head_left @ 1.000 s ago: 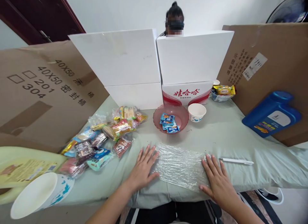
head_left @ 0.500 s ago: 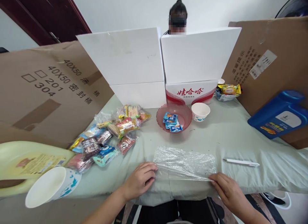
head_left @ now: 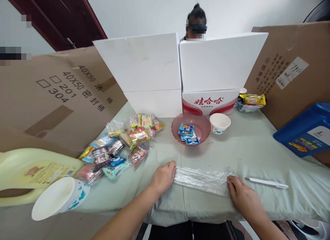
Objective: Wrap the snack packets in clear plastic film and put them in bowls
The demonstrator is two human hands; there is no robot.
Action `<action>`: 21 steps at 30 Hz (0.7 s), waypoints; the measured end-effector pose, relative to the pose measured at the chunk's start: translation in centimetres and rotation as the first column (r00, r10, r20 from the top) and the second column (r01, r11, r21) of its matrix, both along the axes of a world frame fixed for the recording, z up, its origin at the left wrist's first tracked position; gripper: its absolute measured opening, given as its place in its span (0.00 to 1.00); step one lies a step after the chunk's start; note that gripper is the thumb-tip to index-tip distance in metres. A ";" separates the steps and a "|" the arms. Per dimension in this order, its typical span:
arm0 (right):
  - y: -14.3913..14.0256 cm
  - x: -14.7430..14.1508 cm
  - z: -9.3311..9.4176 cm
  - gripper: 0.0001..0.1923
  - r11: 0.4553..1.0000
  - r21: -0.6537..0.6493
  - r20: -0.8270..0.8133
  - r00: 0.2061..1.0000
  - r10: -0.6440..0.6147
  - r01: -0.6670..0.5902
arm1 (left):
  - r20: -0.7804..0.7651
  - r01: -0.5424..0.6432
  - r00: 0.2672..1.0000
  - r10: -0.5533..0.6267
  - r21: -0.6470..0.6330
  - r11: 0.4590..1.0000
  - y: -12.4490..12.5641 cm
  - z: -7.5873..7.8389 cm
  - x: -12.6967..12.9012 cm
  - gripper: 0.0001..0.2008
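Now both grips closed on ends of clear plastic bag: left hand, right hand. Lies folded flat between them on worktop, apparently to hold crease. Pen just beyond right grip.

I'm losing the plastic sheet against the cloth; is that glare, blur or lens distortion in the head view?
Head view: even, soft light, no blur; the clear plastic sheet shows only faint glints between the left hand and right hand; wide-angle bending at the edges.
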State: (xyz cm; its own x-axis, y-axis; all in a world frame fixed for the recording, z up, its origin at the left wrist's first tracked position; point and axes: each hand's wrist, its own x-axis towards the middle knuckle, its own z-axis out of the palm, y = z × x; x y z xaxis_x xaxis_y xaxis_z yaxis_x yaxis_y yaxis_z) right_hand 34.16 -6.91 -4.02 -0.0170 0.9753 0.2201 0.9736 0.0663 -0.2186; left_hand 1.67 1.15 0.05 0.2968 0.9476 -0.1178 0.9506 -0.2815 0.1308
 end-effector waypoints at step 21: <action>1.5 -6.5 2.4 0.36 0.863 0.087 0.150 0.863 0.482 -0.497 | 0.133 0.098 0.975 -0.176 0.453 0.886 -5.3 -2.4 6.0 0.21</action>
State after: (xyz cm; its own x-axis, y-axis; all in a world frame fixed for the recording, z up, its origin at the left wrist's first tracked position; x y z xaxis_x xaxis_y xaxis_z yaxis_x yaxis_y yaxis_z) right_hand 27.70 -5.46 -1.64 -0.5186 0.8009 0.2994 0.8266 0.5592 -0.0640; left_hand 7.72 -4.11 -2.31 0.4056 0.8379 0.3654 0.8737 -0.4728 0.1143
